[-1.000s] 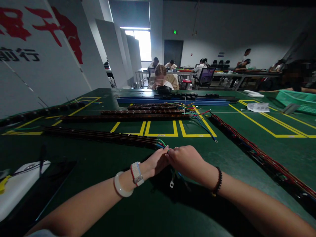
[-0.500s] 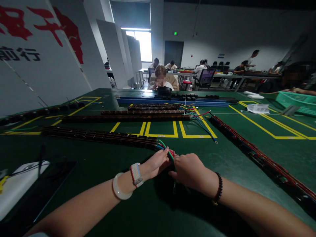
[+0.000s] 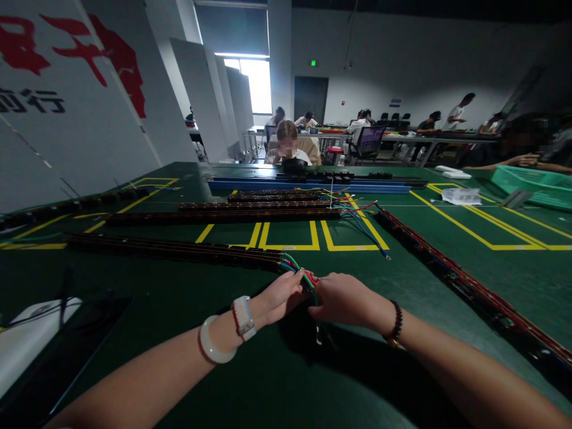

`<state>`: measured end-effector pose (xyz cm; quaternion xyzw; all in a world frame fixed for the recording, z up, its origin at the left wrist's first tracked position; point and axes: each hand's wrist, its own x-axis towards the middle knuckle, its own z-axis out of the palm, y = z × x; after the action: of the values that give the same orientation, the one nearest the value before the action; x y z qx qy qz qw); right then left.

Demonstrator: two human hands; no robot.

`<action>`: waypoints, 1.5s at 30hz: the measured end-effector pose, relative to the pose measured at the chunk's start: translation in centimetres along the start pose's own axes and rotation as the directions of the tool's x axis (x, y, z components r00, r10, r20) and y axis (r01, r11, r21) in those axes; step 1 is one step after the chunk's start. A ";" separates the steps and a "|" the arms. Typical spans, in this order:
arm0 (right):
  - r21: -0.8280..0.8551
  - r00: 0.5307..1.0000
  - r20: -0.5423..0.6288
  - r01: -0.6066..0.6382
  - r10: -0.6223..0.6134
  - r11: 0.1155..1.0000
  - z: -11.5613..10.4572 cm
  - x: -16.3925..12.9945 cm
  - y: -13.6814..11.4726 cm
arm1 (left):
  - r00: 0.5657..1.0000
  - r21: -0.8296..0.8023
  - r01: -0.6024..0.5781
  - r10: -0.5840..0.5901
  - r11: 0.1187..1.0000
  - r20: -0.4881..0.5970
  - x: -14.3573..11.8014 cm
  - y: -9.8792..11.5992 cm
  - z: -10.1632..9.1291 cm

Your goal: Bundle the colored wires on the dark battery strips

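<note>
Green felt covers the desk (image 3: 402,286), marked with yellow boxes. Writing: large red characters and smaller dark ones on the white wall panel (image 3: 67,107), cropped and not readable to me. My left hand (image 3: 281,295) and right hand (image 3: 346,298) meet fingertip to fingertip, both pinching the coloured wires (image 3: 306,279), red, green and blue, that leave the end of the nearest dark strip (image 3: 179,249); the bundle sits just above the desk, centre front. Forearms angle inward. Strips on the desk: at least five. Left wrist: one pale bangle (image 3: 217,348), one watch (image 3: 243,316); right wrist: one bead bracelet (image 3: 395,325).
</note>
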<state>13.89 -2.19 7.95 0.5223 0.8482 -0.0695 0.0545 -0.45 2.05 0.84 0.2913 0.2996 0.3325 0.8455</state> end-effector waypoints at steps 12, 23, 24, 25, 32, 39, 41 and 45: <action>0.625 0.961 0.273 -0.149 -0.036 0.767 -1.8 1.3 4.0 | 0.998 -0.017 0.022 -0.023 1.000 -0.063 -0.1 0.2 -0.3; 0.389 0.969 -0.058 -0.199 0.240 0.900 0.8 4.5 11.5 | 0.976 0.064 0.013 0.001 0.998 -0.218 -1.0 1.0 1.3; 0.305 0.957 -0.138 -0.203 0.254 0.930 1.2 5.0 11.6 | 0.977 0.077 0.024 -0.007 0.997 -0.212 -0.9 0.9 1.0; 0.232 0.945 -0.203 -0.209 0.257 0.950 1.6 5.4 11.7 | 0.979 0.085 0.032 -0.014 0.996 -0.202 -0.8 0.8 0.7; -0.012 0.928 -0.262 -0.278 0.265 0.961 2.5 8.9 11.3 | 0.990 0.117 -0.003 0.019 0.993 -0.137 -0.5 0.3 -0.1; -0.064 0.940 -0.266 -0.238 0.213 0.969 1.1 12.8 10.4 | 0.993 0.143 0.010 0.007 0.990 -0.120 -0.6 0.2 -0.1; -0.065 0.947 -0.252 -0.223 0.200 0.973 1.1 12.8 10.4 | 0.992 0.131 0.037 -0.021 0.991 -0.124 -0.8 0.6 0.2; -0.063 0.960 -0.210 -0.205 0.188 0.977 1.4 11.0 11.4 | 0.988 0.090 0.089 -0.076 0.992 -0.138 -1.2 1.3 1.0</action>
<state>19.16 12.24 4.02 0.6055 0.7954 0.0255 -0.0036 -0.95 1.64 2.78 0.2959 0.3832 0.3010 0.8216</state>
